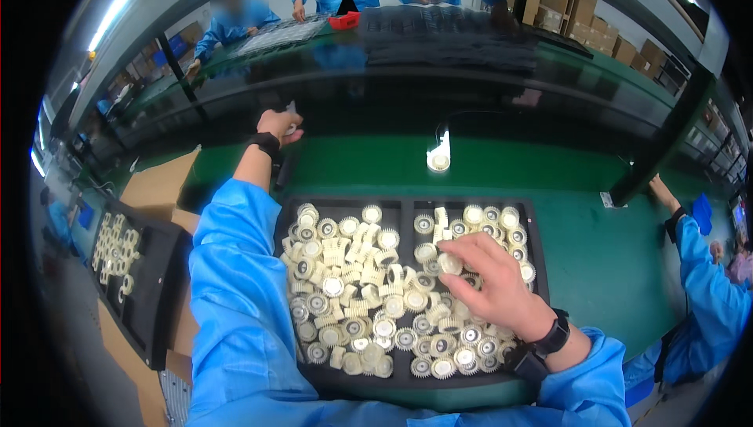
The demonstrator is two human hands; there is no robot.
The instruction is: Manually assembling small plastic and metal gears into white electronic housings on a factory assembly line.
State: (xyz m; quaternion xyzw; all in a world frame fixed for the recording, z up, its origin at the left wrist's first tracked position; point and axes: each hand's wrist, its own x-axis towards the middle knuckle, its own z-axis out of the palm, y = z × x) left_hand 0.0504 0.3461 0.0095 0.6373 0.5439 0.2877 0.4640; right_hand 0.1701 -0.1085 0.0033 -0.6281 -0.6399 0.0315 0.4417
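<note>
Over the right compartment of a black tray [406, 227], my right hand [502, 282] pinches a cream plastic gear [450, 263] between thumb and fingers. Many more cream gears [345, 250] lie in loose heaps in both compartments, some flat, some on edge. My left hand [278, 124] reaches out beyond the tray's far left corner, its fingers closed around a small whitish part [292, 118] mostly hidden by them. On the green table behind the tray lies a white plastic piece [438, 151] with a round gear-like end facing me.
To my left, a second black tray [149, 301] with cream gears stands by open cardboard [161, 184]. A dark upright post [667, 137] rises at the right. Another person's arm [698, 270] rests at the right edge. Across the bench, several people in blue work near a red bin [344, 21].
</note>
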